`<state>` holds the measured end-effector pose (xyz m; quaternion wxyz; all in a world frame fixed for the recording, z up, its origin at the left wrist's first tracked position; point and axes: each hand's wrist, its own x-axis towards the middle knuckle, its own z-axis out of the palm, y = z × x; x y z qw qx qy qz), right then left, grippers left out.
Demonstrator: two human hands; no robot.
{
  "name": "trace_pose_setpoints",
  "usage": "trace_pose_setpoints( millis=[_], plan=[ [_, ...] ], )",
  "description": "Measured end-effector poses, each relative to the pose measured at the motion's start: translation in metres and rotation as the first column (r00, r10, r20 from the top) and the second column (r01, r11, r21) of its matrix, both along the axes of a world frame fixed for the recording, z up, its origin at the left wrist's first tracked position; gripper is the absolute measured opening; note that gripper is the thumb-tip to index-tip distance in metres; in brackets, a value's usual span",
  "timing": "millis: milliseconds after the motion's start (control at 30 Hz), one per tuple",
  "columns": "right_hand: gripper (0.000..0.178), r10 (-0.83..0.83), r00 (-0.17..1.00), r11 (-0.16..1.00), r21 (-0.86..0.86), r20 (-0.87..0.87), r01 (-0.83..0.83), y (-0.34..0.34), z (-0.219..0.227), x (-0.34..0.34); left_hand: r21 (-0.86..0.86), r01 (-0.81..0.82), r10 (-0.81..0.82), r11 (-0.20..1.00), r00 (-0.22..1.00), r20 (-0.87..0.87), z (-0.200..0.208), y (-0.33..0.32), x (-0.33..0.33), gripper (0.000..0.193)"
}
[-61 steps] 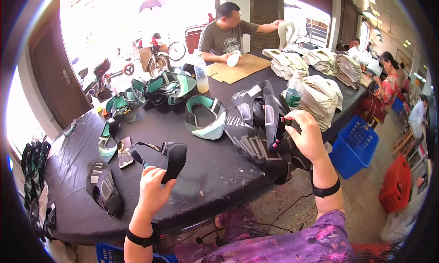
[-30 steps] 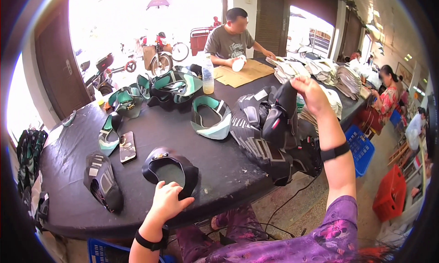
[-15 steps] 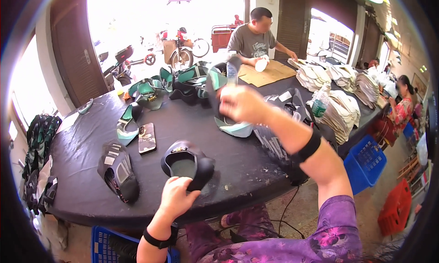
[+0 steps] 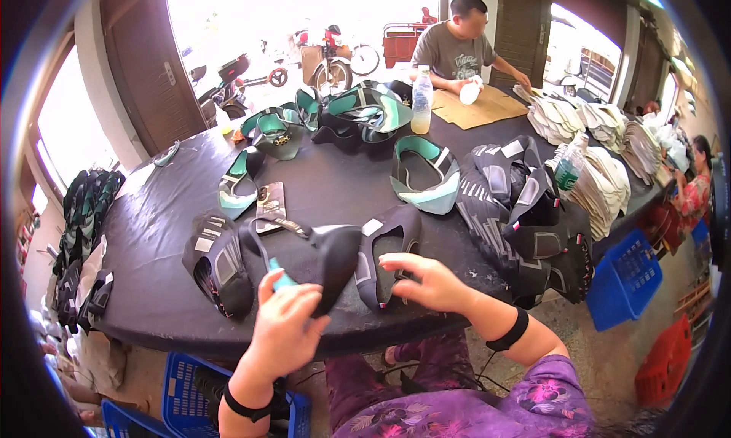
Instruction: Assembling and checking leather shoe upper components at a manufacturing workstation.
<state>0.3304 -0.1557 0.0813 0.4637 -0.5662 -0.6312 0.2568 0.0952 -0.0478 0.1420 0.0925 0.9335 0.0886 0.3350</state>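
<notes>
My left hand (image 4: 285, 328) is closed on a black shoe upper (image 4: 339, 259), raised at the table's near edge. A bit of teal lining shows above the fingers. My right hand (image 4: 434, 284) has its fingers apart, just beside a dark grey shoe upper (image 4: 367, 282) that lies on the table; whether they touch I cannot tell. Left of the raised piece lies another black shoe upper (image 4: 236, 267) with grey stripes. A phone (image 4: 272, 198) in a patterned case lies behind it. Farther back rests a teal and black shoe upper (image 4: 438, 198).
Several teal uppers (image 4: 358, 107) form a heap at the back, beside a plastic bottle (image 4: 422, 103). A pile of black uppers (image 4: 495, 202) lies to the right. Across the table a co-worker (image 4: 457, 50) handles white pieces on cardboard (image 4: 487, 109). A blue crate (image 4: 628, 278) stands below.
My right hand has come back from the far side of the table to the near edge. A dark grey upper now lies beside it. My left hand has raised and tilted the black upper.
</notes>
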Motion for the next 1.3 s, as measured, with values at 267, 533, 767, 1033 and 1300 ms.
trace_pose_setpoints(
  millis=[267, 533, 767, 1033, 1300],
  plan=[
    [0.058, 0.311, 0.165, 0.920, 0.253, -0.936, -0.298, 0.018, -0.004, 0.027, 0.446, 0.332, -0.190, 0.831, 0.923, -0.334, -0.007, -0.052, 0.013, 0.012],
    [0.031, 0.324, 0.239, 0.941, 0.285, -0.915, -0.184, 0.012, -0.035, 0.037, 0.531, 0.383, -0.210, 0.756, 0.910, -0.358, -0.018, -0.062, 0.007, 0.009],
    [0.024, -0.069, 0.676, 0.987, 0.048, -0.734, 0.153, 0.036, -0.002, 0.079, 0.255, 0.260, -0.120, 0.931, 0.880, -0.459, -0.062, -0.038, 0.017, 0.049],
    [0.046, -0.436, 0.880, 0.895, -0.186, -0.186, 0.404, 0.089, -0.050, 0.118, 0.183, 0.158, -0.090, 0.970, 0.939, -0.333, -0.075, -0.031, 0.050, 0.059],
    [0.012, -0.155, 0.898, 0.947, 0.322, 0.412, 0.016, 0.020, 0.025, 0.009, 0.109, 0.217, -0.138, 0.970, 0.862, -0.488, -0.055, -0.014, 0.053, 0.043]
  ],
)
